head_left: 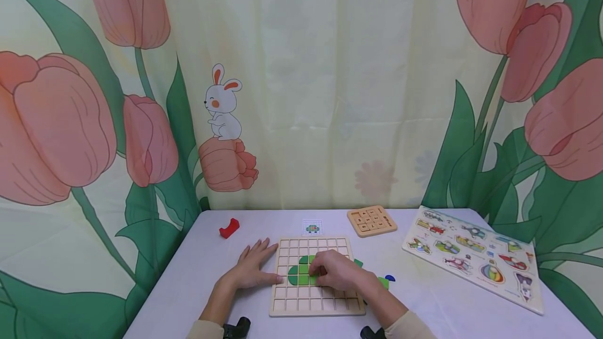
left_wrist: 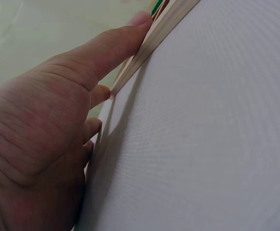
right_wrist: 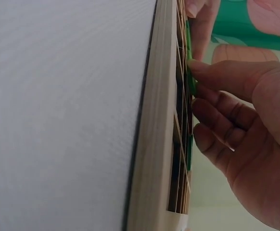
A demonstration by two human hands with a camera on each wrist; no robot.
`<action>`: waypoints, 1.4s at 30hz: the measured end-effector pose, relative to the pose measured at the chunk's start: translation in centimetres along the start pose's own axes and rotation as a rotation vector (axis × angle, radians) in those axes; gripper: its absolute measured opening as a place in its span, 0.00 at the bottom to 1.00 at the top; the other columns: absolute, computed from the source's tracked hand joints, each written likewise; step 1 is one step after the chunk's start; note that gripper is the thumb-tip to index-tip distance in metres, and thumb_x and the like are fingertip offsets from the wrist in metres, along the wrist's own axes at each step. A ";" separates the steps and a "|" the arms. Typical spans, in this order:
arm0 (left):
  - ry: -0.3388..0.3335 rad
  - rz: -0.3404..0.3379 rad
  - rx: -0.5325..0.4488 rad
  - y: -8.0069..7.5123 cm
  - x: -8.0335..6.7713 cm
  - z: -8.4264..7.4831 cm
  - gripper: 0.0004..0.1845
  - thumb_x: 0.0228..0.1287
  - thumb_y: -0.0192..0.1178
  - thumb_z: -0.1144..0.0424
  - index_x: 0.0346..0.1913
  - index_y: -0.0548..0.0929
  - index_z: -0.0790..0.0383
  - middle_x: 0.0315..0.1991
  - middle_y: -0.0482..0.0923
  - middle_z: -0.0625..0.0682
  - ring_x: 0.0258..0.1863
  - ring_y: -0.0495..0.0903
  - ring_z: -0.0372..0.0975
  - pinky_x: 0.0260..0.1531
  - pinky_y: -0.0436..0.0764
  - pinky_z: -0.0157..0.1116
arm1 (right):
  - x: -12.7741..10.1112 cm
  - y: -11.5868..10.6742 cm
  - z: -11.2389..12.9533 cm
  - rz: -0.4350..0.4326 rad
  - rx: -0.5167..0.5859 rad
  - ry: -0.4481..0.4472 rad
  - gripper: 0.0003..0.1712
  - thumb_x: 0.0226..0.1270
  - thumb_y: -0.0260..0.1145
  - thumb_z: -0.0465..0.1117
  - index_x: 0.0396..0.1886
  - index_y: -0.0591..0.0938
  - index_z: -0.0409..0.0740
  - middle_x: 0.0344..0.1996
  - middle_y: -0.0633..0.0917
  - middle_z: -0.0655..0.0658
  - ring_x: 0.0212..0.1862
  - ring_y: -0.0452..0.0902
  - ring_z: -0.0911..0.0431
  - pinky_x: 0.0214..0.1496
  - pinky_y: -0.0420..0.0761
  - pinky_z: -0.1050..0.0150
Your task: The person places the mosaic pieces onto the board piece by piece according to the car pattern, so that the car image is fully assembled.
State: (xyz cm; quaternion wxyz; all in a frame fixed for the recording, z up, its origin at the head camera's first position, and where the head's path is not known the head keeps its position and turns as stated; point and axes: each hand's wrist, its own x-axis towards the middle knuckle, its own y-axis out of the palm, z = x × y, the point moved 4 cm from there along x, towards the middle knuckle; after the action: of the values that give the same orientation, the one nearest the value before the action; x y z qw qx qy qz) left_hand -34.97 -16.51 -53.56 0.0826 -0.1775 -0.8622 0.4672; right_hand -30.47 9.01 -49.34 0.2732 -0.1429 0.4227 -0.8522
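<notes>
A wooden grid board point(head_left: 315, 305) lies on the table, with green square and rounded tiles point(head_left: 293, 279) set in its middle cells. My left hand point(head_left: 252, 268) rests at the board's left side with fingers spread. Its thumb lies on the board's edge point(left_wrist: 152, 45). Over the middle of the board, my right hand point(head_left: 339, 271) has its fingers bent down and covers part of the pattern. In the right wrist view its thumb and fingers pinch a green tile point(right_wrist: 193, 85) at the grid surface.
A small pattern card point(head_left: 312, 227) lies behind the board. Loose green point(head_left: 383, 282) and blue point(head_left: 390, 278) pieces sit to its right. Farther off are a red notched block point(head_left: 229, 228), a wooden number puzzle point(head_left: 372, 221) and a large picture board point(head_left: 476, 260). A printed curtain point(head_left: 301, 93) hangs behind.
</notes>
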 end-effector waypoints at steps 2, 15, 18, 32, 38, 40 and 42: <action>0.001 0.000 -0.004 -0.1 0.0 0.0 0.56 0.48 0.73 0.30 0.80 0.66 0.45 0.84 0.53 0.57 0.85 0.43 0.55 0.81 0.37 0.64 | 0.0 0.0 0.0 0.002 -0.003 -0.005 0.11 0.63 0.76 0.35 0.43 0.92 0.52 0.36 0.83 0.60 0.35 0.74 0.67 0.38 0.77 0.71; 0.013 0.004 -0.002 -0.3 -0.2 -0.4 0.56 0.49 0.72 0.29 0.80 0.67 0.48 0.84 0.53 0.59 0.85 0.43 0.56 0.80 0.37 0.64 | -0.2 -1.0 -0.2 -0.069 0.031 -0.033 0.11 0.65 0.74 0.38 0.46 0.92 0.47 0.36 0.85 0.56 0.36 0.75 0.65 0.40 0.78 0.69; 0.016 0.001 -0.003 -0.3 -0.2 -0.5 0.56 0.49 0.73 0.30 0.80 0.67 0.48 0.84 0.53 0.59 0.85 0.44 0.57 0.80 0.38 0.64 | -0.5 -1.5 -0.2 -0.093 0.048 -0.030 0.11 0.66 0.75 0.39 0.47 0.91 0.46 0.39 0.87 0.54 0.39 0.77 0.64 0.42 0.79 0.68; -0.006 0.010 -0.008 -0.3 -0.2 -0.5 0.57 0.47 0.72 0.28 0.80 0.67 0.47 0.84 0.53 0.56 0.85 0.43 0.55 0.81 0.37 0.64 | -3.3 -4.4 -2.5 -0.205 0.079 0.012 0.13 0.68 0.74 0.41 0.51 0.89 0.45 0.43 0.87 0.49 0.40 0.76 0.59 0.38 0.78 0.68; -0.007 0.010 -0.012 -0.5 -0.4 -0.8 0.57 0.47 0.72 0.29 0.80 0.67 0.48 0.84 0.53 0.57 0.85 0.44 0.55 0.80 0.37 0.64 | -4.3 -5.7 -3.5 -0.237 0.069 0.067 0.15 0.67 0.75 0.42 0.52 0.89 0.46 0.42 0.87 0.51 0.39 0.77 0.59 0.37 0.78 0.68; -0.007 0.009 -0.015 -0.5 -0.4 -0.9 0.56 0.48 0.72 0.29 0.80 0.67 0.49 0.84 0.53 0.57 0.85 0.44 0.55 0.80 0.37 0.65 | -4.7 -6.2 -3.8 -0.237 0.072 0.088 0.16 0.67 0.76 0.42 0.53 0.89 0.46 0.42 0.88 0.51 0.40 0.77 0.59 0.38 0.78 0.68; -0.008 0.008 -0.014 -0.5 -0.5 -0.9 0.56 0.48 0.72 0.29 0.80 0.67 0.49 0.84 0.53 0.57 0.85 0.44 0.55 0.80 0.37 0.65 | -5.1 -6.6 -4.2 -0.239 0.074 0.104 0.16 0.66 0.76 0.42 0.52 0.89 0.47 0.42 0.87 0.50 0.40 0.77 0.58 0.38 0.78 0.67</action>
State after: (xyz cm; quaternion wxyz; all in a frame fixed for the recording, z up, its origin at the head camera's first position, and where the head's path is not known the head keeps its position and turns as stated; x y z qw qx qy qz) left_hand -34.32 -16.26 -52.63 0.0760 -0.1798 -0.8651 0.4620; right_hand -30.61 17.96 -46.62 0.1524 -0.1377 0.3847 -0.8999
